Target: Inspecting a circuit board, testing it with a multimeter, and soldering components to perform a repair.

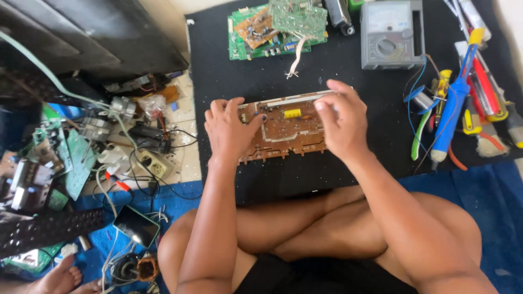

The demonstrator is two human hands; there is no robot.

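A long brown circuit board (289, 128) with a yellow part on it lies on a black mat (348, 76) in front of my crossed legs. My left hand (229, 129) grips the board's left end, thumb on top. My right hand (339, 120) holds its right end, fingers curled over the far edge. Both hands hold the board just above or on the mat; I cannot tell which.
Green circuit boards (275, 27) and a grey meter (391, 34) lie at the mat's far edge. A blue desoldering pump (452, 109), screwdrivers and a brush lie at right. Loose boards, wires, a power strip (154, 163) and a phone (136, 225) clutter the left floor.
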